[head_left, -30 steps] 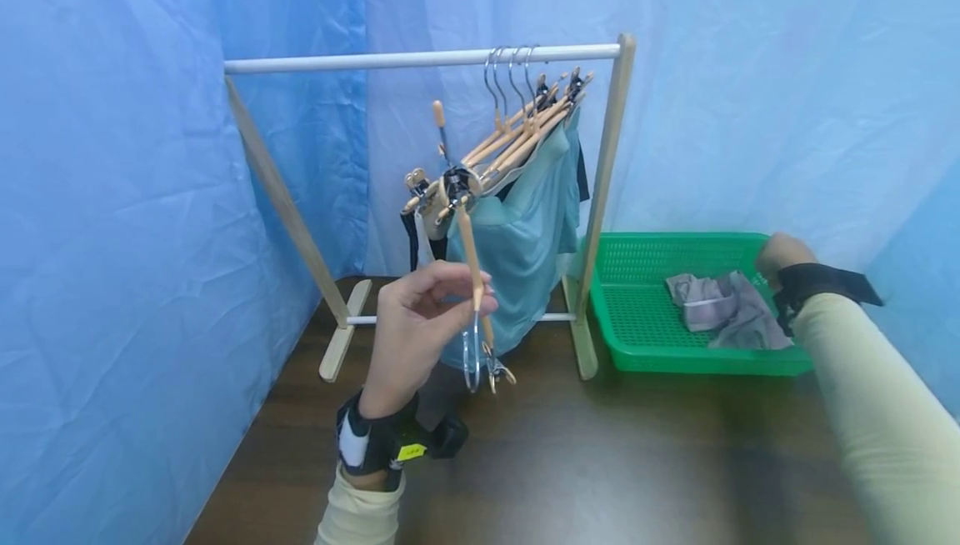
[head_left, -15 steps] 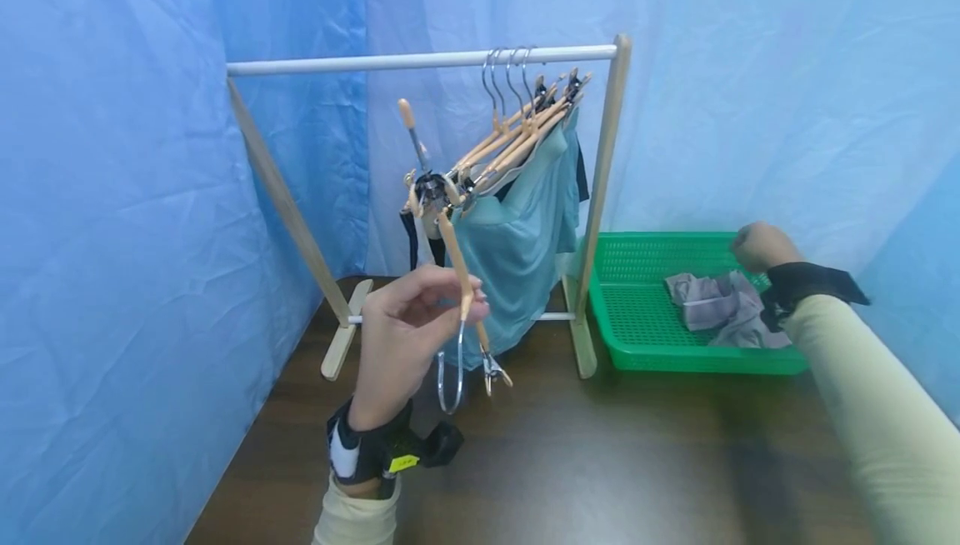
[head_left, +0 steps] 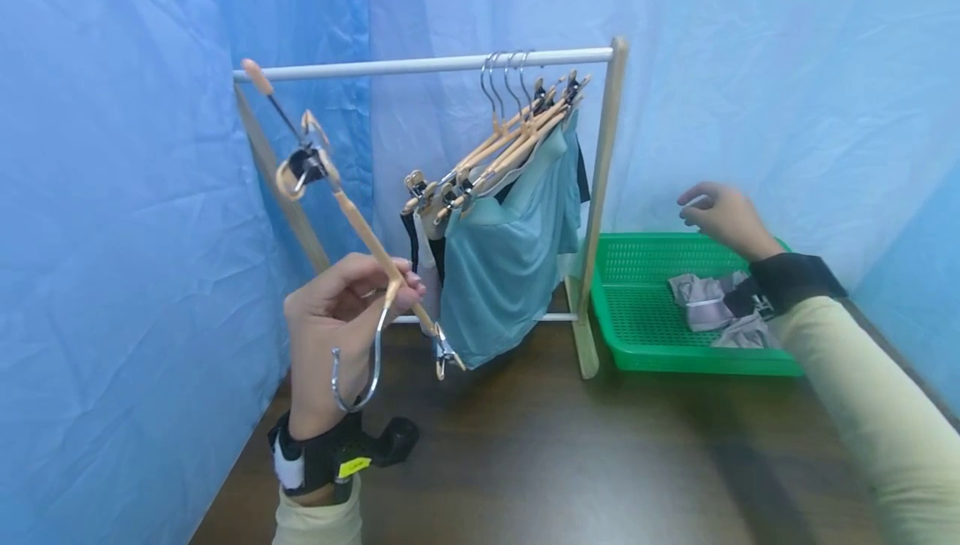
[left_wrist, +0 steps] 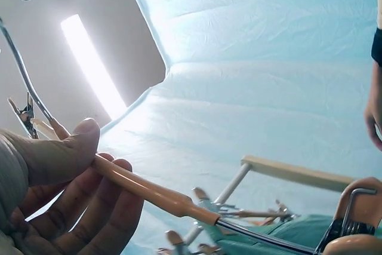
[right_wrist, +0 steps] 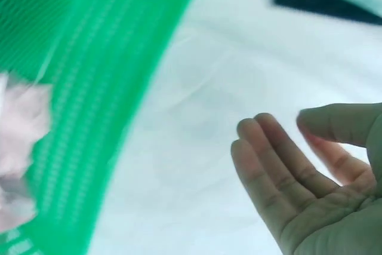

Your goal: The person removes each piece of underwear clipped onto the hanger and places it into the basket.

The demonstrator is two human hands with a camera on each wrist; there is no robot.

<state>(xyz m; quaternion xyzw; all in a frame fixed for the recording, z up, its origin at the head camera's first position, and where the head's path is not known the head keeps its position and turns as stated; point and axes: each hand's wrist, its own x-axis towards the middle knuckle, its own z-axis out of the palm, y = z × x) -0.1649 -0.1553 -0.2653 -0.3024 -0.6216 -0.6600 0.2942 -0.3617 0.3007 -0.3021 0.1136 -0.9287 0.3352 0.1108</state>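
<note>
My left hand (head_left: 337, 328) pinches a clip hanger (head_left: 367, 237) near its middle, in front of the rack's left half. The hanger's metal hook points down toward me, and no garment is in its clips. In the left wrist view, thumb and fingers close around the hanger's tan bar (left_wrist: 149, 192). Over the back edge of the green basket (head_left: 697, 359), my right hand (head_left: 731, 216) holds nothing, its fingers loosely bent and parted. Greyish-mauve garments (head_left: 705, 303) lie in the basket, partly hidden behind the right wrist strap.
A small clothes rack (head_left: 427, 66) with a white rail and wooden legs stands at the back. Several clip hangers bunch at its right end, bearing a teal garment (head_left: 502, 253) and darker and pale ones. Blue sheeting (head_left: 127, 195) encloses the dark wooden table (head_left: 570, 453).
My left hand has carried the hanger leftward, away from the hung garments, turning its hook outward. My right hand has moved left along the basket's back edge, its fingers spreading.
</note>
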